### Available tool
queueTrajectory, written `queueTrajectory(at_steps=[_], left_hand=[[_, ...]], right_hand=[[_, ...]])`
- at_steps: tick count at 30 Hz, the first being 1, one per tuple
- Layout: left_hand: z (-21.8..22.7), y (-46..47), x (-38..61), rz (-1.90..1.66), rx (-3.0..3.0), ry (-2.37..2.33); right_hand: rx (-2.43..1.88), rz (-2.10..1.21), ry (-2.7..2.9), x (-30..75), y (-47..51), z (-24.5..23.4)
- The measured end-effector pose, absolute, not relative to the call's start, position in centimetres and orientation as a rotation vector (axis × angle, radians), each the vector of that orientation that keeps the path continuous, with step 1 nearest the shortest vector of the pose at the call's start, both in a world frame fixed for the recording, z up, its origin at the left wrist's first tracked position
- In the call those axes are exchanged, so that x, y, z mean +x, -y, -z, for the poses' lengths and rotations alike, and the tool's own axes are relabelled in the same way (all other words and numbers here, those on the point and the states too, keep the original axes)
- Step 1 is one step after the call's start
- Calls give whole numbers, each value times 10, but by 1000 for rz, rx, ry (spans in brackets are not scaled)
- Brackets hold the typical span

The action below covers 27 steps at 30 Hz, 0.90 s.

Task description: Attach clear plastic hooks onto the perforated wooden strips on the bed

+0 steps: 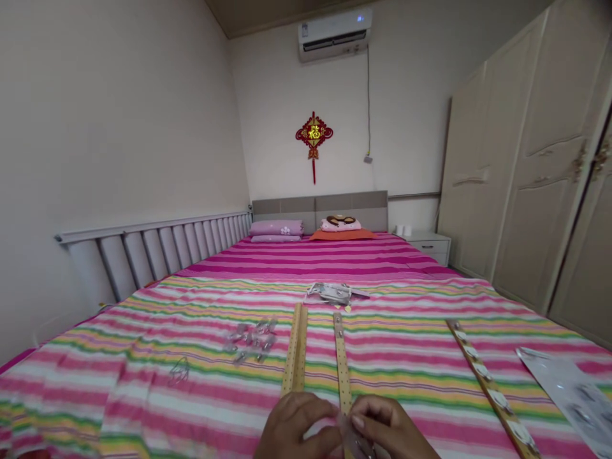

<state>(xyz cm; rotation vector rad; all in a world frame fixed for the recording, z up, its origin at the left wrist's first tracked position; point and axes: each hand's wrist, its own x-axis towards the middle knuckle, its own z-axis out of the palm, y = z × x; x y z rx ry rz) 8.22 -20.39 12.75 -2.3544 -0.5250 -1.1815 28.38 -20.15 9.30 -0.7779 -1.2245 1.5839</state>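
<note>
Low in the head view, my left hand [300,426] and my right hand [391,428] meet, thumbs and fingers pinching a small clear plastic packet [352,440]. Shiny metal pieces show inside it, partly hidden by the fingers. Under the hands runs a narrow wooden strip [342,366] with rows of holes and metal bits at its far end. Just left of it lie light wooden strips [295,350], side by side, also holed. Further left is a cluster of small clear packets [252,339] with metal pieces.
On the right lie a wooden strip with white round pieces [500,400] and a clear plastic package [568,398]. A clear bag [331,293] sits beyond the strips. Everything rests on a striped bedsheet [201,408]. A white railing [157,255] edges the left; wardrobes [511,159] stand right.
</note>
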Motion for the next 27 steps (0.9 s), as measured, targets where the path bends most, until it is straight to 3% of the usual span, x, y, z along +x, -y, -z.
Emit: queueTrajectory(at_steps=[15,20,27], left_hand=[[-114,191,91,1425,-2527,768],[-90,189,102,1846,-2666,1131],[-52,184,123,2536,-2256,2132]], right_hand=[[-878,-1485,1131,279,202,-88],[-978,-1380,1077,278,198,-82],[-1055,-1360,985,277,197,-65]])
